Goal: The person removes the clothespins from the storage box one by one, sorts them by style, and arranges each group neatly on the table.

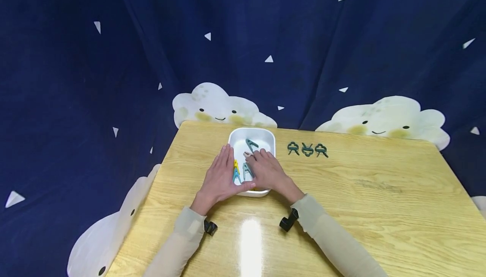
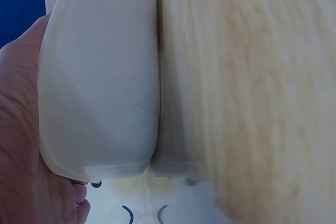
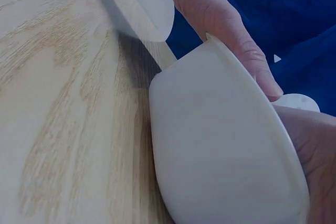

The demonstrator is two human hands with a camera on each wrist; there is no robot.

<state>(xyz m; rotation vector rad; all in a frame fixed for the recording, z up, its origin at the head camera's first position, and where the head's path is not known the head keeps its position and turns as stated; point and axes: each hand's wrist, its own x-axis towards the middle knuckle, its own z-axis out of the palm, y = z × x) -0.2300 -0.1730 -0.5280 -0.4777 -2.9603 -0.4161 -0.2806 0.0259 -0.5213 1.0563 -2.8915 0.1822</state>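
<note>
A white basin (image 1: 271, 138) with colored clothespins stands on the table. My left hand (image 1: 219, 178) rests along its left rim, fingers straight, thumb stretched over the near rim. My right hand (image 1: 265, 170) reaches in over the right side with bent fingers. Beside its fingertips lies a beige clothespin (image 1: 247, 154); whether they pinch it is hidden. Also in the basin are a dark green clothespin (image 1: 251, 144), a yellow clothespin (image 1: 236, 164), a blue clothespin (image 1: 237, 175) and a grey-green clothespin (image 1: 247, 170). The left wrist view shows mainly the basin's outer wall (image 2: 100, 77).
Three dark green cloud-shaped clips (image 1: 307, 149) lie in a row to the basin's right. Under everything is a wooden table (image 1: 360, 209). A dark blue curtain (image 1: 243, 57) with clouds and white triangles hangs behind its far edge.
</note>
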